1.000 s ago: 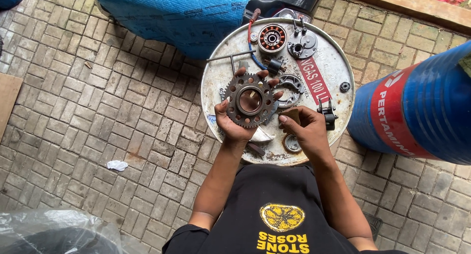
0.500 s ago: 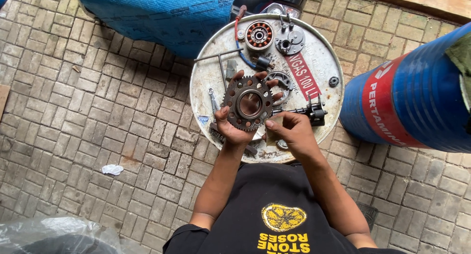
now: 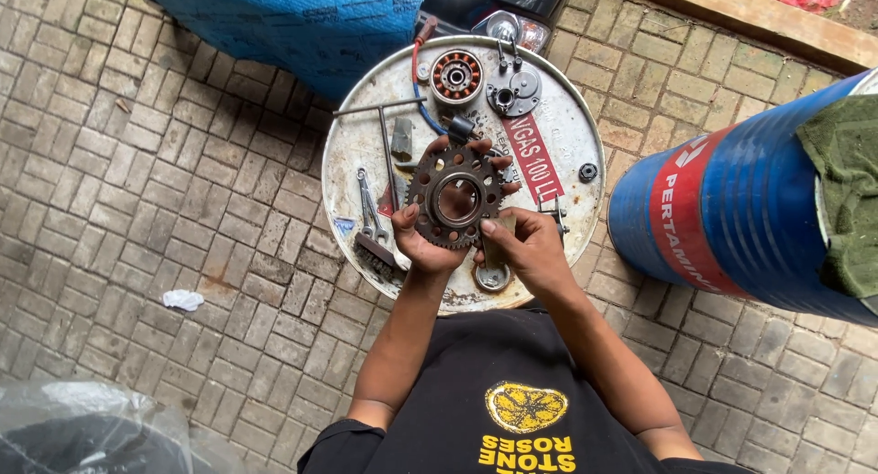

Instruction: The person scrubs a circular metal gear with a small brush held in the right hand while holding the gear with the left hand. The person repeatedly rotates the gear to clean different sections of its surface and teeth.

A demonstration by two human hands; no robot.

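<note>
- Rusty round toothed steel gear plate (image 3: pixel 455 198) with a wide centre hole — my left hand (image 3: pixel 428 241) grips it from below, fingers curled over its far rim, holding it up above the white upturned drum lid (image 3: pixel 567 126) that serves as my bench.
- My right hand (image 3: pixel 521 245) pinches a small flat grey metal piece (image 3: pixel 495 246) against the plate's lower edge.
- Copper-wound round stator (image 3: pixel 456 75), a long T-handle wrench (image 3: pixel 384 140) and pliers (image 3: pixel 369 209) lie on the bench.
- Blue steel drum (image 3: pixel 732 218) stands to my right — on the brick paving.
</note>
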